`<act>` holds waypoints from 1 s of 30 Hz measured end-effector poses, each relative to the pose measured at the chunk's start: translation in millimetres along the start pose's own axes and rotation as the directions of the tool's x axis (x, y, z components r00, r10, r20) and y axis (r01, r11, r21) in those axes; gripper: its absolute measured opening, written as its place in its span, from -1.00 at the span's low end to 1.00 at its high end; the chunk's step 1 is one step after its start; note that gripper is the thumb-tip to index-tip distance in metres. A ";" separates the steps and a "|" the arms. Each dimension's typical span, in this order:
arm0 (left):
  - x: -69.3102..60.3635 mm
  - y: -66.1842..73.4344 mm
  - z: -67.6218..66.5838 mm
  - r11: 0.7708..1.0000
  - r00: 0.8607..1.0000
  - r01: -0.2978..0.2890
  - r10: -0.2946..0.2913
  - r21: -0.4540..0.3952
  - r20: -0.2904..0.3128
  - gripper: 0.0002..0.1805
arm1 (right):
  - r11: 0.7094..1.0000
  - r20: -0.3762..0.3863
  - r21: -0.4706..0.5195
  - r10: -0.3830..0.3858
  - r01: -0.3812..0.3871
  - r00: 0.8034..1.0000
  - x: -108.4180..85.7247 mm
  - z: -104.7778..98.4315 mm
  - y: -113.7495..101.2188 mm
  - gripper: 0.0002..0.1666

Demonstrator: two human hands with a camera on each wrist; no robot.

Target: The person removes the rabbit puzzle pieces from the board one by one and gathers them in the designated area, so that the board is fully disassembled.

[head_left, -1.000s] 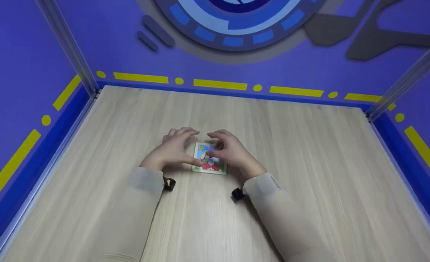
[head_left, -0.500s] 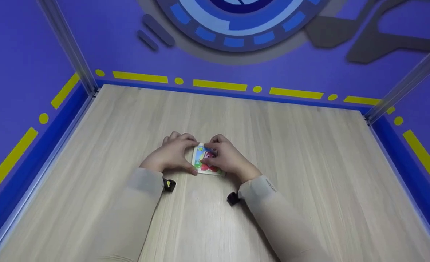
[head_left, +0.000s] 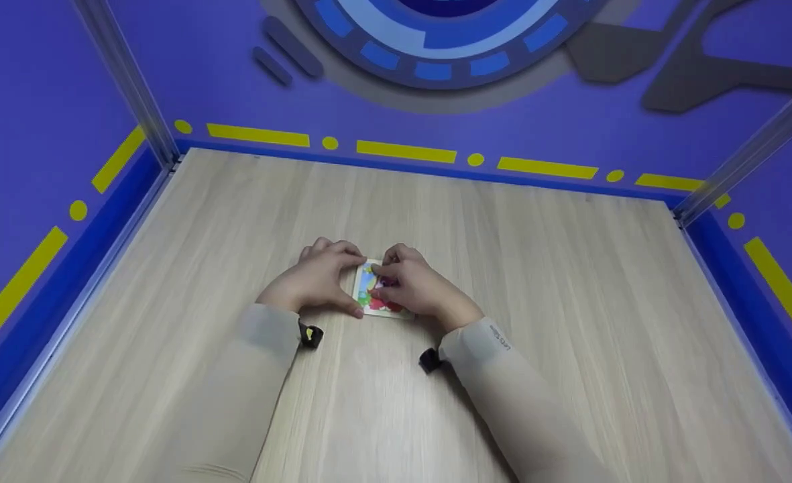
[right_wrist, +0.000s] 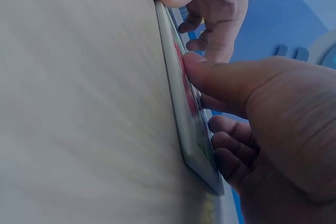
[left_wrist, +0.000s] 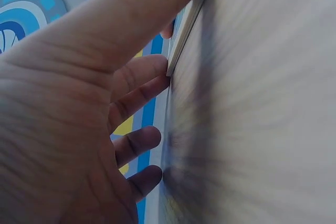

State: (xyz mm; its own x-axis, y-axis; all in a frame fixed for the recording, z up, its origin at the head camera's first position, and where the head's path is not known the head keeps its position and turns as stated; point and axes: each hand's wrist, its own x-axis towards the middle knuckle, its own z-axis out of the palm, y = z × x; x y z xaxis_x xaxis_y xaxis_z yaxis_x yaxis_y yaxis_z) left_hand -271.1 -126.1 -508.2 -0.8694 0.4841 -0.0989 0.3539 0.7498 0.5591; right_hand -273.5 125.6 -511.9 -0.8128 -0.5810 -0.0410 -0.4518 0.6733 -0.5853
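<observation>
A small square picture puzzle board [head_left: 367,285] with a pale frame lies flat on the wooden table in the head view. My left hand [head_left: 315,276] grips its left side, thumb at the near corner and forefinger at the far one. My right hand [head_left: 422,285] is over the right part, thumb and forefinger on the middle of the picture, around what looks like a red puzzle piece [right_wrist: 187,85]. Its other fingers are curled by the board's far edge. The right hand covers much of the picture, so the piece's outline is hidden.
The pale wooden table [head_left: 543,282] extends around the hands. Blue-purple panels [head_left: 422,121] with yellow markings enclose it at the back and sides, joined by metal posts [head_left: 131,87]. Black wrist straps [head_left: 311,335] show at the cuffs.
My left hand has come in from over the board's left part to grip its left edge. My right thumb and forefinger have lowered onto the picture, where a red part with eyes came into view.
</observation>
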 end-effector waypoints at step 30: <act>0.2 5.4 1.2 1.000 1.000 0.015 -0.015 0.002 -0.006 0.14 | 0.971 -0.015 0.074 0.230 -0.228 0.973 4.8 10.1 -21.7 -0.40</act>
State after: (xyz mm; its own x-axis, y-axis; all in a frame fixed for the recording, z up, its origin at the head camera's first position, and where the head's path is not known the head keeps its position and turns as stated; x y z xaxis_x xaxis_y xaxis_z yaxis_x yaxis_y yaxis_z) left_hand -268.9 -121.4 -506.2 -0.8766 0.4703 -0.1020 0.3418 0.7576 0.5560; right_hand -263.8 103.5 -507.5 -0.9002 -0.4041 -0.1625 -0.2259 0.7522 -0.6190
